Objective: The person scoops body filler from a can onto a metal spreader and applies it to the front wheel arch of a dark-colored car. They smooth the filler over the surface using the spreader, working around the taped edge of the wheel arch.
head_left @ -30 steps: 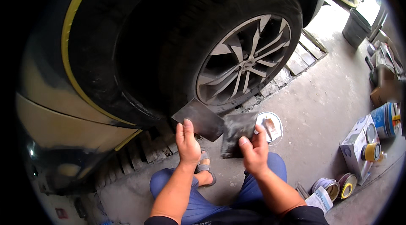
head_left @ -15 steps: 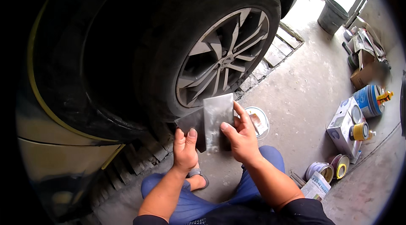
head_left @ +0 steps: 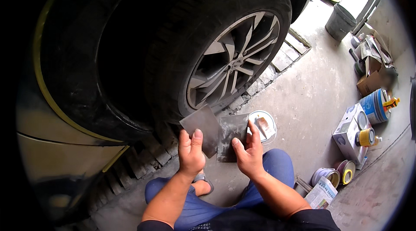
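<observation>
Both grips loaded. Left hand [head_left: 190, 153] clamped on a flat grey plate [head_left: 203, 127] at its lower edge, thumb up, plate tilted in the view. Right hand [head_left: 249, 156] clamped on a smeared dark plate [head_left: 229, 133], thumb on the near face, fingers round its right edge. That plate sits nearly square to the view, pale streaks across it.

The two plates meet edge to edge between the grips; can't tell if they touch or just overlap in view.

Step in hand, my read: handling the plates against each other, up off the floor. Next move calls for a firm pinch on both, wrists setting the angle, edges clear of fingertips. Thin stiff sheets, so likely to slip if the smears are slick.

Around the grips: white round tub [head_left: 272, 134] just beyond the right fingers, with a brown-faced piece [head_left: 263, 126] on it. Tyre [head_left: 167, 57] and alloy wheel [head_left: 236, 64] ahead of both grips. Newspaper [head_left: 320, 193] right of and nearer than the right grip; blue can [head_left: 370, 107] well off to its right.
</observation>
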